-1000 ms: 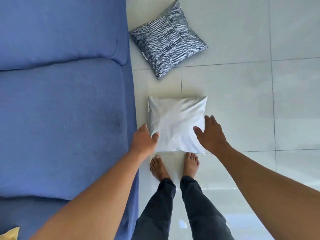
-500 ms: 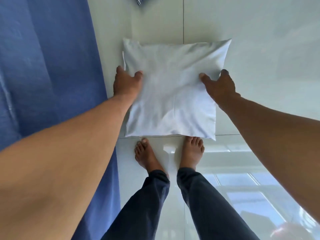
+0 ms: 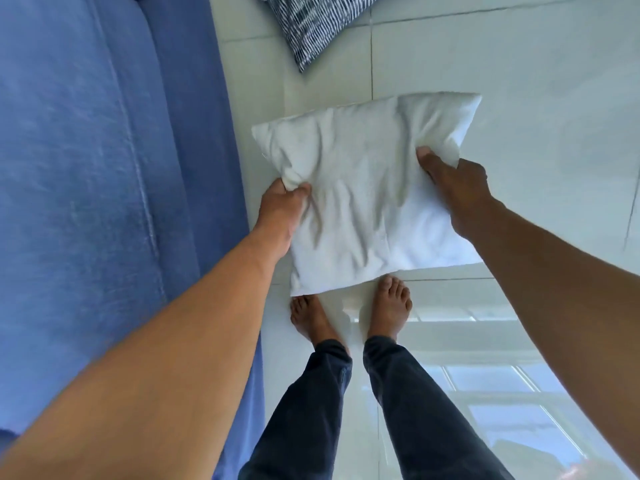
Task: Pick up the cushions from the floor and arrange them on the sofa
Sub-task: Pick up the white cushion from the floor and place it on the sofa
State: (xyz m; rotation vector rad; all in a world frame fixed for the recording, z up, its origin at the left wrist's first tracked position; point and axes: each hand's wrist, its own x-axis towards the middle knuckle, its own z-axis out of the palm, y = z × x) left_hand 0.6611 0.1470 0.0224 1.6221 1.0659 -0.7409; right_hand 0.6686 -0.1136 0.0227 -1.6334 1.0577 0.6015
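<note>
A plain white cushion [image 3: 363, 188] is held above the tiled floor in front of my feet, tilted with its right corner higher. My left hand [image 3: 282, 211] pinches its left edge, thumb on top. My right hand [image 3: 457, 188] grips its right edge, thumb pressed into the fabric. A dark blue cushion with white dashes [image 3: 311, 22] lies flat on the floor beyond it, partly cut off by the top of the view. The blue sofa [image 3: 86, 185] fills the left side, its seat edge just left of my left hand.
My bare feet [image 3: 349, 313] and dark trouser legs stand on glossy pale tiles [image 3: 519, 98] that mirror a window at the lower right. Open floor stretches to the right of the cushions.
Both hands went from touching the white cushion's near corners on the floor to gripping its sides and lifting it. The cushion has tilted and wrinkled, and the patterned cushion has come back into view.
</note>
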